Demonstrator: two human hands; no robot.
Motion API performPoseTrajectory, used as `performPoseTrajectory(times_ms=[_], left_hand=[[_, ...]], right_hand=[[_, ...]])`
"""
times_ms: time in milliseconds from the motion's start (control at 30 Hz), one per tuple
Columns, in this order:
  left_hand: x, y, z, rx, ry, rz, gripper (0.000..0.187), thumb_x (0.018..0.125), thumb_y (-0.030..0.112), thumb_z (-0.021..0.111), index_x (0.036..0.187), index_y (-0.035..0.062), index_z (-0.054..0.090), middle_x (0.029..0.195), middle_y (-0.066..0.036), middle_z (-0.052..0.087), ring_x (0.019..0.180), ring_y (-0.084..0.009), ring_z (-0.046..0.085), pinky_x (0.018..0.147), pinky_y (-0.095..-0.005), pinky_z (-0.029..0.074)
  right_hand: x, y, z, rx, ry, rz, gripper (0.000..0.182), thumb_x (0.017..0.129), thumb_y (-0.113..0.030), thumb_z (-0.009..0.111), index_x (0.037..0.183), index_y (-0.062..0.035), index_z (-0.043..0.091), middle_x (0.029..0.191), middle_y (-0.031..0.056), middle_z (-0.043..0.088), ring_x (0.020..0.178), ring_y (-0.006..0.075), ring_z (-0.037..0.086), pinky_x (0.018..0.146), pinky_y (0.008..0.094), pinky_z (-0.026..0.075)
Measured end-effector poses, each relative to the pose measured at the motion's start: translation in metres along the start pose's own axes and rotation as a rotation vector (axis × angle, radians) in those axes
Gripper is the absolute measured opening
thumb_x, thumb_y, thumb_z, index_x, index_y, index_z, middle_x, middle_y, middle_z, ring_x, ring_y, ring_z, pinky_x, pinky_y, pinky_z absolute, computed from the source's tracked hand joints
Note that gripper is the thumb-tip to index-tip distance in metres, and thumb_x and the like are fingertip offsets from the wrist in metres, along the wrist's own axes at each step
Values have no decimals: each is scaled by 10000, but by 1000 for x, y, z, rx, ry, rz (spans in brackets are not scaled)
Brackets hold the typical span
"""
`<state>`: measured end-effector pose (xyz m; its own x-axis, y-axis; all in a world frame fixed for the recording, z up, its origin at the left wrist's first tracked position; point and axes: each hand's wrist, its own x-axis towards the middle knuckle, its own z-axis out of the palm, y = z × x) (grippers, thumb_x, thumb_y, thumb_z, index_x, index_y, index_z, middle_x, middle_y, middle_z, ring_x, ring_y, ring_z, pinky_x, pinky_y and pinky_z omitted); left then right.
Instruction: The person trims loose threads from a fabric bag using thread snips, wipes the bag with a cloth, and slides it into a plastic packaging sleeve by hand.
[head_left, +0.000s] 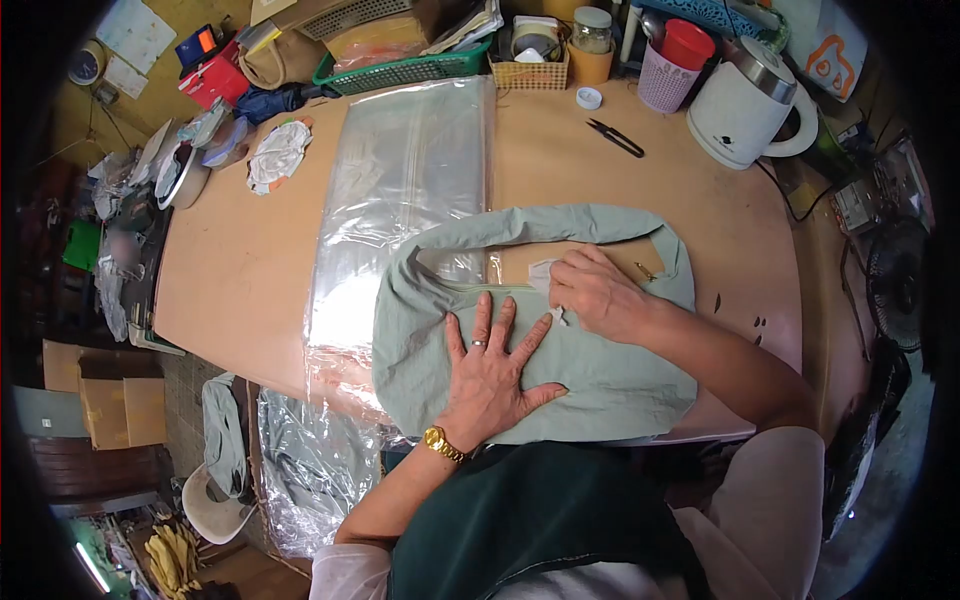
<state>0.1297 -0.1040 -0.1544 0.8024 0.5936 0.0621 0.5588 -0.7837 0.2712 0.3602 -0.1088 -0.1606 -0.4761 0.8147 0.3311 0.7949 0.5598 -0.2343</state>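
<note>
A pale green cloth bag [620,375] lies flat near the table's front edge, its strap looped toward the back. My left hand [490,375] rests on it with the fingers spread, a ring on one finger and a gold watch at the wrist. Closed fingers of my right hand [597,295] press at the bag's upper edge, near the zipper. A small whitish piece [540,273] shows beside those fingers, and a white scrap [558,316] lies just below them. What exactly the right fingers grip is partly hidden. A small gold-coloured metal piece [645,270] sits by the strap's right side.
Clear plastic sheets [400,150] lie left of and behind the bag. Black snips [616,138], a white lid [588,98] and a white kettle [745,105] stand or lie further back. Baskets [405,68] line the back edge. A crumpled white cloth [280,155] is at the left.
</note>
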Motion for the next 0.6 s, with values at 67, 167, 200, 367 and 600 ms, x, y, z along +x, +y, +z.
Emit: performPoseTrajectory(times_ms=[67, 167, 200, 367, 600], left_hand=[[0, 0, 0, 6, -10, -4, 820, 768, 720, 561, 1418, 226, 477, 1483, -198, 354, 1441, -416, 168, 1082, -703, 83], [0, 1, 3, 23, -10, -4, 815, 773, 726, 548, 1412, 224, 484, 1479, -198, 360, 1439, -418, 173, 1080, -706, 79], [0, 0, 3, 29, -10, -5, 813, 776, 728, 540, 1409, 221, 488, 1477, -198, 363, 1437, -420, 175, 1079, -708, 76], [-1, -1, 2, 17, 12, 3, 814, 777, 735, 531, 1399, 210, 503, 1480, -200, 356, 1434, -421, 183, 1073, -714, 87], [-2, 1, 3, 48, 4, 0, 832, 760, 725, 578, 1416, 223, 478, 1468, -208, 361, 1417, -445, 213, 1065, -715, 114]], right_hand=[[7, -2, 7, 7, 22, -9, 35, 750, -108, 597, 770, -79, 597, 946, 74, 573, 997, 250, 538, 875, 386, 399], [25, -11, 11, 28, 16, -3, 37, 749, -100, 594, 777, -75, 596, 970, 77, 583, 1001, 250, 539, 880, 392, 398], [29, -13, 13, 53, -18, 15, 40, 749, -95, 592, 783, -73, 595, 989, 81, 591, 1004, 251, 540, 884, 394, 398], [4, -5, 8, 2, 72, 25, 63, 741, -109, 605, 792, -75, 596, 964, 77, 569, 1004, 258, 536, 887, 398, 395], [25, -21, 24, 42, 237, 66, 103, 678, -62, 660, 761, -97, 611, 860, 60, 541, 918, 263, 539, 854, 387, 388]])
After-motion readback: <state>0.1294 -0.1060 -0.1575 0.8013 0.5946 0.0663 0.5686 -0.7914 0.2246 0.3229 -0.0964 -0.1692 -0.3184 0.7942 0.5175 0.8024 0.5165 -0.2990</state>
